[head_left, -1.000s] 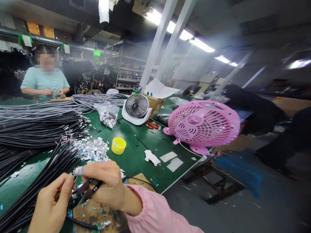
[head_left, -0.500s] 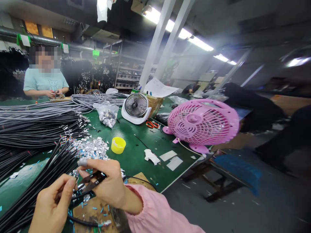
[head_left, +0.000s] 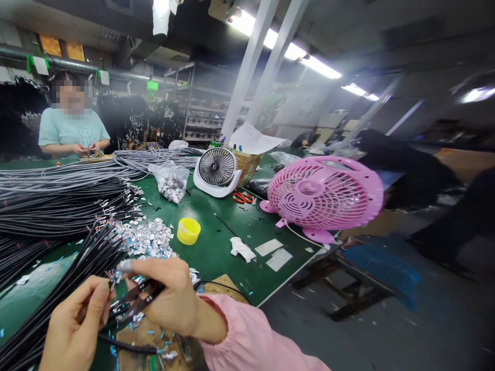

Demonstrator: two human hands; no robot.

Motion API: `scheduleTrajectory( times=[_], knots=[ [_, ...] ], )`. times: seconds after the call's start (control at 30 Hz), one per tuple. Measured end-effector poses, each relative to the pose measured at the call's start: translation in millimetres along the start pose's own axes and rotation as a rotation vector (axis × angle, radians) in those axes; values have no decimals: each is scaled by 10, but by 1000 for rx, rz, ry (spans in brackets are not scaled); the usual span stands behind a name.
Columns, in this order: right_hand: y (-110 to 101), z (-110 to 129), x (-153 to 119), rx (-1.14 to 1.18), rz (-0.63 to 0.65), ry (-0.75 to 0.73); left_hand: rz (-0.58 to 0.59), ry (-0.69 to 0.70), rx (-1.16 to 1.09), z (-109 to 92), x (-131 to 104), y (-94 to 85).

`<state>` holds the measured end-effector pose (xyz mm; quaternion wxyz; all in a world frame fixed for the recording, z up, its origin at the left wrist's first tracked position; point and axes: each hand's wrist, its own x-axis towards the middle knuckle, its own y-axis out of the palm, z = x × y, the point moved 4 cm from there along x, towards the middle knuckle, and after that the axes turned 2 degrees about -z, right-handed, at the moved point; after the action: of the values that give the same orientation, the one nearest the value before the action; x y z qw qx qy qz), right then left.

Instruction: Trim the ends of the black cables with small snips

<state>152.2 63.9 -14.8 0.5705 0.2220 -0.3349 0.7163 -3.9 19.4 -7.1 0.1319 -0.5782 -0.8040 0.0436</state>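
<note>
A bundle of black cables (head_left: 77,270) slanted along the tabletop (head_left: 211,242) at the left. In front of it, the left hand (head_left: 75,319) was closed, thumb against forefinger, on a cable end (head_left: 112,276) whose fine coloured strands fanned out past the fingertips. Those strands pointed away from the wearer, a little rightward, and stood between the left pinch and the right forefinger's grey cover (head_left: 125,266), so their free tips lay nearer the right hand. Below, another black cable (head_left: 124,345) rested across a brown board (head_left: 133,332). Next came black snips (head_left: 135,306), blades seemingly parted, aimed left, just beside the left fingertips and lower than the strands. Foil scraps (head_left: 149,237) were heaped beyond. The right hand (head_left: 172,293) gripped the snips, forefinger extended. Farther right stood a yellow ring (head_left: 188,231).
</note>
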Motion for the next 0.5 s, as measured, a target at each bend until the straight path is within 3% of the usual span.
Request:
scheduleTrajectory(
  times=[0.17, 0.3, 0.5],
  knots=[
    [22, 15, 121, 381, -22, 320, -12, 77, 57, -89, 35, -27],
    [34, 68, 187, 484, 8, 535, 35, 69, 61, -14, -8, -19],
    [49, 102, 207, 556, 33, 571, 12, -87, -53, 60, -125, 43]
  ],
)
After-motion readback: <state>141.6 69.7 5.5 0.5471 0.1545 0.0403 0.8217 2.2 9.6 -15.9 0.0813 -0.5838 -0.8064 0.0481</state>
